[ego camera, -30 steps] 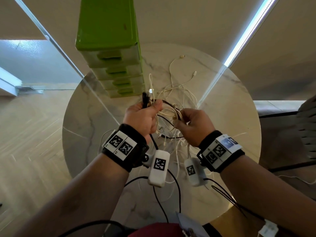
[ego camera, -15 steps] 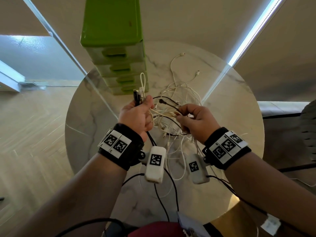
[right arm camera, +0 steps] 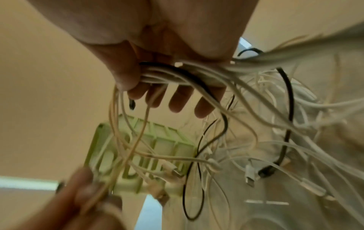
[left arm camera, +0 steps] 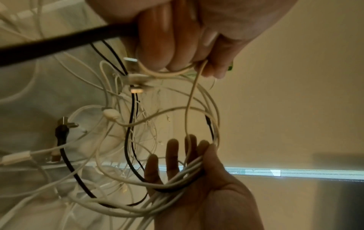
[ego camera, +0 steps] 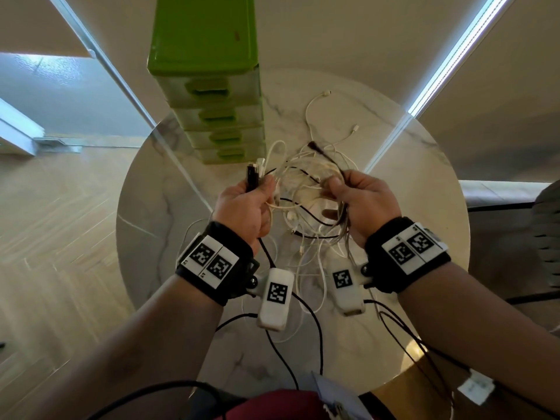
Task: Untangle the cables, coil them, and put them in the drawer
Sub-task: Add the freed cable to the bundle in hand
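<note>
A tangle of white and black cables (ego camera: 303, 192) hangs between my two hands above the round marble table (ego camera: 169, 207). My left hand (ego camera: 257, 189) grips a black plug (ego camera: 251, 177) and white cable ends in its fist; its curled fingers (left arm camera: 173, 51) show in the left wrist view. My right hand (ego camera: 342, 189) holds a bundle of loops (right arm camera: 177, 74), which the thumb pins across the palm while the fingers (left arm camera: 171, 155) stay straight. The green drawer unit (ego camera: 209, 86) stands behind the hands with its drawers closed.
More white cable ends (ego camera: 315, 113) trail over the table beyond the tangle. Other strands hang down to the tabletop near me. Black leads (ego camera: 315, 328) from the wrist cameras run below my forearms. Wooden floor (ego camera: 60, 237) lies to the left.
My hands have drawn apart, the right one moving right and away, so the loops are spread wider. The left hand keeps its grip on the plug ends.
</note>
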A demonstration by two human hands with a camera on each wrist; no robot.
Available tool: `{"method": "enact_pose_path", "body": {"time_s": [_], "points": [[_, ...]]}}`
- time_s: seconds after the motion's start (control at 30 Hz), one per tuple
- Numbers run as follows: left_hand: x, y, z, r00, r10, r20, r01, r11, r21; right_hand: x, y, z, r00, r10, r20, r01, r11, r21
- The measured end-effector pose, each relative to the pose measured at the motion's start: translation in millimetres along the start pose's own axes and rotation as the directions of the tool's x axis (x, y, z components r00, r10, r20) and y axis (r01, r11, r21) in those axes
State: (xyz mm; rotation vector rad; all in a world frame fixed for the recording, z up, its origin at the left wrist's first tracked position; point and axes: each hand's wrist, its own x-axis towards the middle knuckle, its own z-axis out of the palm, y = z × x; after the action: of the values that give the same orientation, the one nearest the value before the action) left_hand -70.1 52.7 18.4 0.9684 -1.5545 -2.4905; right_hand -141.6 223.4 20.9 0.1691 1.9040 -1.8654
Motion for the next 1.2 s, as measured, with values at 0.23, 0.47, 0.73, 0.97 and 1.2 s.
{"method": "enact_pose_path", "body": {"time_s": [0.23, 0.47, 0.73, 0.97, 1.2], "points": [[1, 18, -10, 0.998, -0.025, -0.062, 0.01, 0.97, -0.244, 21, 3, -21, 0.976, 0.016, -0.218, -0.063, 0.976, -0.211], [-7, 23, -6, 0.994, -0.019, 0.105, 0.055, 0.937, -0.346, 22, 14, -22, 0.977, -0.101, -0.188, -0.082, 0.636, -0.767], [-5, 24, 4, 0.99, -0.029, 0.138, 0.076, 0.934, -0.349, -21, 9, 2, 0.954, -0.125, 0.271, 0.292, 0.581, -0.76], [-5, 17, 7, 0.995, 0.04, 0.095, -0.008, 0.95, -0.313, -9, 22, 3, 0.939, -0.006, 0.343, 0.322, 0.353, -0.878], [-10, -17, 11, 0.998, -0.047, -0.03, 0.05, 0.988, 0.144, -11, 4, -1, 0.936, -0.258, 0.239, 0.349, 0.611, -0.71]]}}
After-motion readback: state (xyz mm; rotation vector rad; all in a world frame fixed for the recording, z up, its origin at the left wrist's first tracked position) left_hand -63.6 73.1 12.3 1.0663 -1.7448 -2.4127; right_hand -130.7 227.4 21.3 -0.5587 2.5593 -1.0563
